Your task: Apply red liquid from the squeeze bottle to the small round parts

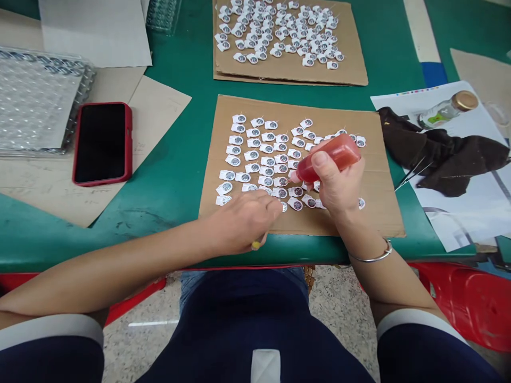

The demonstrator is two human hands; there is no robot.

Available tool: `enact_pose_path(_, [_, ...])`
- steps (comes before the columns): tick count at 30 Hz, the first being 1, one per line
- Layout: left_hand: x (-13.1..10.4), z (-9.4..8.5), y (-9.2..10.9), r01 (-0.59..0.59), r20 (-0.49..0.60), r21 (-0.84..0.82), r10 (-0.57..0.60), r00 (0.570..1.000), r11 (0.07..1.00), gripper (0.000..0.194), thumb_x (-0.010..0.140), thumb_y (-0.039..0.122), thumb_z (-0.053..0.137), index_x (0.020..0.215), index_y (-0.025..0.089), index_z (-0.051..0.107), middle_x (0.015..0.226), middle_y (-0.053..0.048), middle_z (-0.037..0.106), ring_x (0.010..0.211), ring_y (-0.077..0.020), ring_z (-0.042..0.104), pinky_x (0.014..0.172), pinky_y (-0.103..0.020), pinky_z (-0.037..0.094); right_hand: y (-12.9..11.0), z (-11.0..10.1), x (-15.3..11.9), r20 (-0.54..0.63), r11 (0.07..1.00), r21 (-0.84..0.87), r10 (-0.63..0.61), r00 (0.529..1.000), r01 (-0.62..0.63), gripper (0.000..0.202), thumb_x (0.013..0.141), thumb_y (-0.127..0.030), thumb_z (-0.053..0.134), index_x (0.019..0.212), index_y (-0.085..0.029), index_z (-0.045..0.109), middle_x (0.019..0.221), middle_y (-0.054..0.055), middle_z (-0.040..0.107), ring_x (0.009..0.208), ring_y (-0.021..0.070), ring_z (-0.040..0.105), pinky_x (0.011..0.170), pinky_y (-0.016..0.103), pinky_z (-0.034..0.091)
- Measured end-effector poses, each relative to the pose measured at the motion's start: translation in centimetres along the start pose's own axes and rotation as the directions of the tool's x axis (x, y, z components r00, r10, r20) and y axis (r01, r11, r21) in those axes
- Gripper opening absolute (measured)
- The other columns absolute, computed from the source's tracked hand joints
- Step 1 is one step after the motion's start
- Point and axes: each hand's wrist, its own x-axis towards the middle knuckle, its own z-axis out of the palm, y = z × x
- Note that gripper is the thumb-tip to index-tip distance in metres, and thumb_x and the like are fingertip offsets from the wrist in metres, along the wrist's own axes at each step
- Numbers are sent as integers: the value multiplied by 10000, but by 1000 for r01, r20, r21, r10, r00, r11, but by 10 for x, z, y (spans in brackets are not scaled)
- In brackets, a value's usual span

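Note:
My right hand (pixel 339 183) is closed around a red squeeze bottle (pixel 333 157). The bottle is tilted, and its narrow nozzle points down and left at the small white tags (pixel 267 161) laid in rough rows on a cardboard sheet (pixel 383 186). Closed with its knuckles up, my left hand (pixel 247 219) rests low over the sheet near the front tags. A yellow end (pixel 256 245) of something pokes out beneath that hand; the rest of it is hidden. Each tag carries a dark round print, and some tags lie under my hands.
Behind is another cardboard stack (pixel 289 74) crowded with similar tags. At left, a red-cased phone (pixel 102 143) lies on brown paper beside clear plastic trays (pixel 35 101). Rightward are a dark cloth (pixel 447 154), tweezers (pixel 413 173) and a gold-lidded glass jar (pixel 447 110) on printed paper.

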Motion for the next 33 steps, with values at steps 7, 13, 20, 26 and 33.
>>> enact_pose_path(7, [0, 7, 21, -105, -58, 377, 136, 989, 920, 194, 780, 43, 395, 721, 117, 565, 664, -97, 612, 642, -198, 557, 532, -291, 439, -3, 6, -4, 56, 997, -76, -11, 998, 16, 271, 724, -489, 581, 750, -225, 529, 596, -15, 544, 561, 134, 604, 474, 300, 509])
enact_pose_path(13, [1, 7, 25, -155, -45, 409, 189, 981, 899, 189, 801, 41, 392, 731, 90, 562, 642, -114, 623, 618, -204, 575, 495, -286, 436, 1, 2, -5, 68, 968, -231, -82, 994, 96, 332, 717, -522, 567, 760, -193, 559, 625, 11, 527, 717, 177, 613, 567, 340, 534])
enact_pose_path(20, [1, 6, 25, -151, -44, 409, 185, 982, 900, 186, 800, 31, 392, 732, 87, 556, 656, -118, 632, 624, -207, 589, 486, -283, 447, 2, 2, -5, 89, 954, -271, -106, 990, 127, 324, 717, -513, 573, 750, -191, 565, 676, 25, 531, 744, 181, 607, 553, 327, 523])
enact_pose_path(26, [1, 7, 25, -150, -40, 409, 182, 982, 900, 179, 801, 33, 397, 734, 85, 555, 660, -116, 633, 628, -209, 590, 489, -287, 453, 2, 2, -5, 80, 951, -292, -81, 993, 101, 283, 724, -469, 590, 758, -189, 566, 663, 22, 532, 702, 168, 595, 545, 326, 515])
enact_pose_path(33, [0, 6, 24, -151, -46, 404, 184, 982, 902, 176, 800, 32, 403, 728, 85, 554, 651, -112, 629, 625, -207, 589, 484, -281, 450, 4, 2, -5, 64, 957, -268, -100, 993, 113, 288, 719, -472, 594, 758, -187, 572, 696, 32, 540, 732, 173, 596, 555, 332, 526])
